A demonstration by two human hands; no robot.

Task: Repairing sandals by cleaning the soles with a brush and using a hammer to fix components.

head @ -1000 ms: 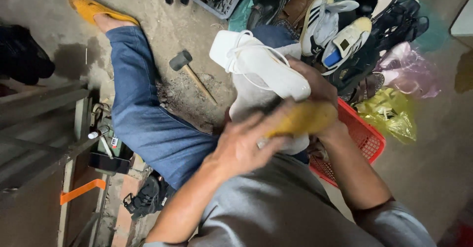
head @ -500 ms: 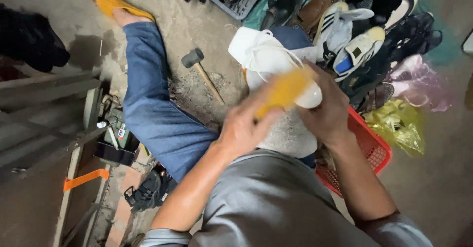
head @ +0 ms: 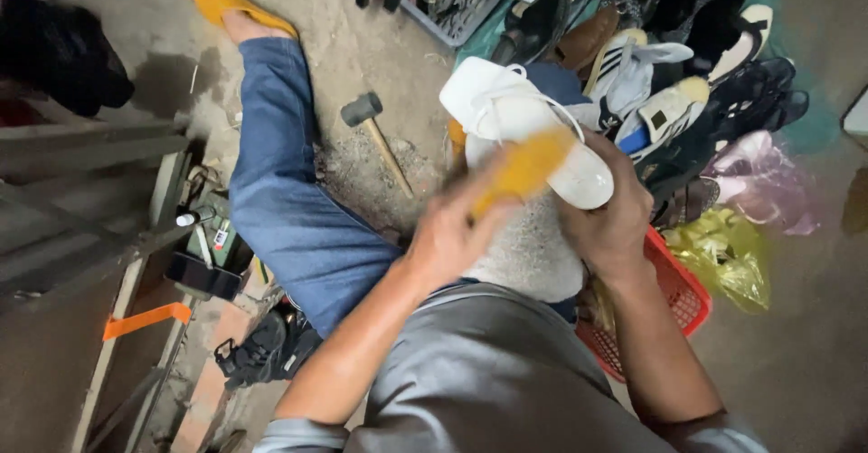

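White sandal (head: 529, 136), sole up, is held over the lap, above a pale grey cloth (head: 533, 254) spread across the knees. It is gripped at its near end by the right hand (head: 610, 218), whose fingers are wrapped around the edge of the sole. A yellow brush (head: 524, 168), blurred by motion, is clasped in the closed fingers of the left hand (head: 452, 231) and laid against the sole. Judged from this, scrubbing is best done with the sandal pressed firmly against the cloth so that it cannot twist, and with strokes kept along the length of the sole rather than across the straps.

The concrete floor (head: 362, 46) looks rough, dusty and stained. A heap of shoes (head: 687, 82) is piled beyond the sandal: black, brown and white pairs of leather and canvas, some striped. A red plastic basket (head: 678, 290) with a lattice wall sits just beside the right forearm, and crumpled yellow plastic bags (head: 723, 254) lie near it. Blue denim covers the outstretched leg (head: 280, 200), which ends in an orange slipper (head: 221, 1). A hammer (head: 375, 132) with a dark head and wooden handle lies on the floor near the leg.
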